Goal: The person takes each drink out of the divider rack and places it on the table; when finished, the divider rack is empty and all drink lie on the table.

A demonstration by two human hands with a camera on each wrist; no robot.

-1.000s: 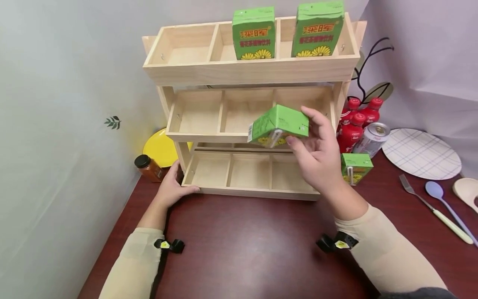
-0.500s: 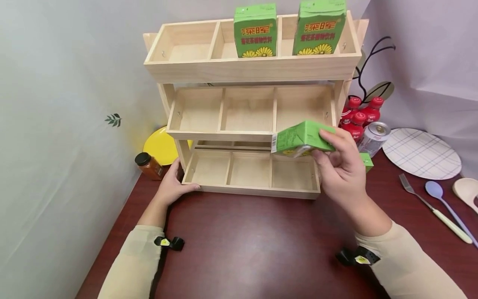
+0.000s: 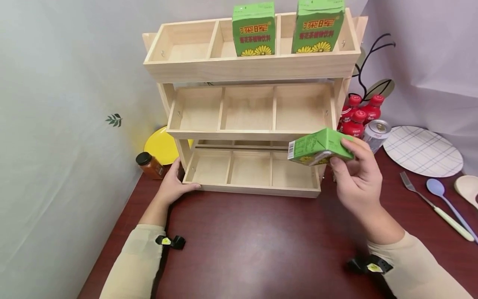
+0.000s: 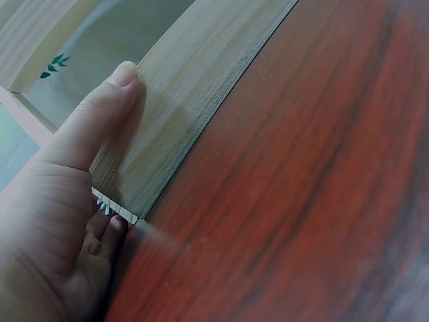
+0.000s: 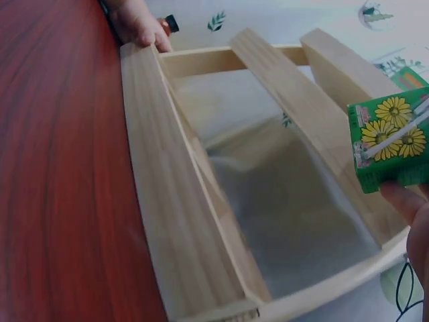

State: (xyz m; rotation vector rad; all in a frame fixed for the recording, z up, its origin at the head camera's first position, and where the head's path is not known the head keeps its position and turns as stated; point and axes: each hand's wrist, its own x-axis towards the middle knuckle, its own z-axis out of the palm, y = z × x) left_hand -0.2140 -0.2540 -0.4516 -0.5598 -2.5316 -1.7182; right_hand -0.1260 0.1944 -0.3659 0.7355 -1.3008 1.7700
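Observation:
A green drink carton [image 3: 310, 145] with yellow flowers and a straw on its side is pinched between the thumb and fingers of my right hand [image 3: 360, 187]. It is tilted, in front of the right end of the wooden rack [image 3: 250, 71]. The right wrist view shows the carton's flowered face [image 5: 395, 111] and the straw. My left hand [image 3: 173, 187] grips the rack's bottom left corner. In the left wrist view its thumb [image 4: 110, 100] lies on the front board, with fingers behind the corner. Two similar cartons, a middle carton [image 3: 254, 31] and a right carton [image 3: 317, 29], stand in the top tier.
Left of the rack are a yellow plate [image 3: 161, 145] and a dark-lidded jar [image 3: 151, 167]. To the right stand red bottles [image 3: 352, 126] and a silver can [image 3: 376, 135]. A checked plate [image 3: 423, 151], a fork [image 3: 435, 205] and a blue spoon [image 3: 442, 197] lie farther right.
My right hand has carried the carton right and down, from before the middle tier to the rack's lower right. The carton on the table there is now hidden. My left hand stays put.

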